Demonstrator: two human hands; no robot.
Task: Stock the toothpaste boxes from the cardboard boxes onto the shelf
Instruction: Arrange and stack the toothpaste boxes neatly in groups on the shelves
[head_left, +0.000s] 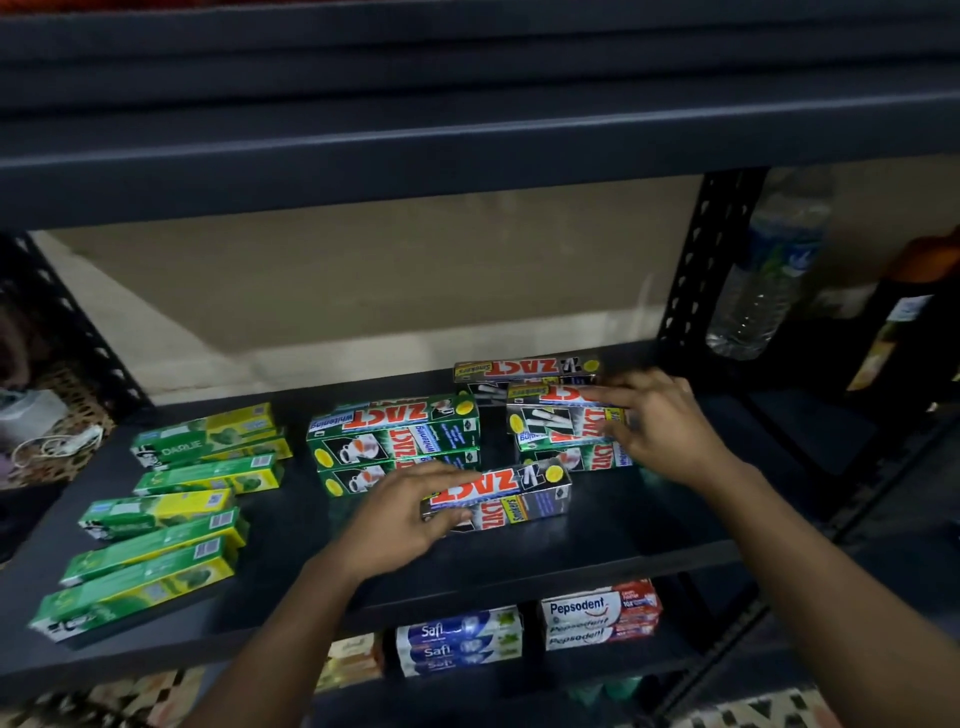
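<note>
On the dark shelf board (597, 540) my left hand (405, 514) grips the left end of a silver Zact Smokers box (519, 499) lying near the front. My right hand (660, 421) rests with spread fingers on a stack of Zact boxes (561, 421) at the right. One more silver Zact box (524, 370) lies behind that stack. A stack of green Zact Whitening boxes (395, 441) sits in the middle. Several green and yellow Darlie boxes (171, 514) lie fanned out on the left. No cardboard box is in view.
The upper shelf beam (467, 156) hangs low overhead. A perforated upright (711, 260) stands at the right, with a water bottle (763, 270) beyond it. On the lower shelf lie Safi boxes (457, 642) and Pepsodent boxes (597, 616). A white cable (57, 441) lies far left.
</note>
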